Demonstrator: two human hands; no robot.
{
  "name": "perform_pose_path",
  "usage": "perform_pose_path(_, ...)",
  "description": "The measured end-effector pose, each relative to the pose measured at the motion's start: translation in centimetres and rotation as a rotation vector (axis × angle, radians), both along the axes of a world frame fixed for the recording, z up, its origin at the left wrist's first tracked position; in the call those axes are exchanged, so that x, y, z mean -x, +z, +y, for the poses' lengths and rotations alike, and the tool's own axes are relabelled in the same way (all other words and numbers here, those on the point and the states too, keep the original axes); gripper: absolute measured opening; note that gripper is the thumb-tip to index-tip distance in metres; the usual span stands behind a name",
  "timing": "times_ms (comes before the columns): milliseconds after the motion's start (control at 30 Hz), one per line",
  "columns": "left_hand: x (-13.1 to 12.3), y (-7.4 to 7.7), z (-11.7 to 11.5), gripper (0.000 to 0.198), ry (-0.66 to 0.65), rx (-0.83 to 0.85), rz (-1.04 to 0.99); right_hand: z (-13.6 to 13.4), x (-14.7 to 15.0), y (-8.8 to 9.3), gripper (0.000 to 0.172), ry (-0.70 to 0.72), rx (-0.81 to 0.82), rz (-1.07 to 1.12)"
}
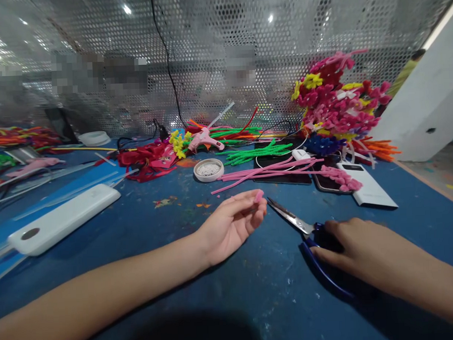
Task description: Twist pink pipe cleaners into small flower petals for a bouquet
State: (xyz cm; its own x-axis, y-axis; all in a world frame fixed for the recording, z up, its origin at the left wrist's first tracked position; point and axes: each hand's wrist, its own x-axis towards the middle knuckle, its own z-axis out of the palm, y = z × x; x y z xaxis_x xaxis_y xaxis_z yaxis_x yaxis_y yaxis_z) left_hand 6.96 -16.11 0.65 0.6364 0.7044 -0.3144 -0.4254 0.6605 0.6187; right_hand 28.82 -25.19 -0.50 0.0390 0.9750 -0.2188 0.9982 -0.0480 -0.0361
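My left hand [232, 224] rests palm-up on the blue table [147, 242], its fingertips pinched on a small pink pipe-cleaner piece [258, 195]. My right hand [359, 252] lies on the blue handles of a pair of scissors [306, 231], fingers curled over them. The scissor blades point up-left toward my left fingertips. Just beyond lie long pink pipe cleaners [271, 171] and a small round dish of white beads [208, 169].
A pink glue gun [205, 139], green pipe cleaners [259, 151] and red pieces [146, 160] lie further back. A bouquet of pipe-cleaner flowers [335, 104] stands at right. Two white power banks [61, 220] [368, 187], a phone and a perforated metal wall surround the area.
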Motion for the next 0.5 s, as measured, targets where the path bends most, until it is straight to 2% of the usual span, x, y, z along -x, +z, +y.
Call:
perform_pose_path(67, -0.1, -0.2, 0.0, 0.013, -0.027, -0.014, 0.027, 0.1, 0.5, 0.3, 0.032, 0.052, -0.105, -0.025)
perform_pose_path(133, -0.2, -0.6, -0.3, 0.009, -0.081, -0.083, 0.102, 0.3, 1.5, 1.1, 0.029, 0.122, -0.285, 0.02)
perform_pose_path(200, -0.3, -1.0, -0.8, 0.011, -0.165, -0.174, 0.18, 0.5, 2.7, 1.8, 0.029, 0.264, -0.435, 0.122)
perform_pose_path(267, -0.3, -1.5, -1.3, 0.021, -0.241, -0.26, 0.231, 0.5, 3.8, 2.1, 0.024, 0.427, -0.438, 0.224)
perform_pose_path(333, -0.3, -2.0, -1.8, 0.029, -0.261, -0.326, 0.262, 0.4, 4.5, 1.8, 0.027, 0.514, -0.348, 0.296)
perform_pose_path(400, -0.3, -2.2, -2.0, 0.033, -0.257, -0.369, 0.298, 0.2, 4.7, 1.3, 0.03, 0.508, -0.286, 0.348)
perform_pose_path(500, -0.2, -2.1, -1.6, 0.032, -0.252, -0.464, 0.358, 0.4, 3.6, 0.9, 0.026, 0.471, -0.346, 0.393)
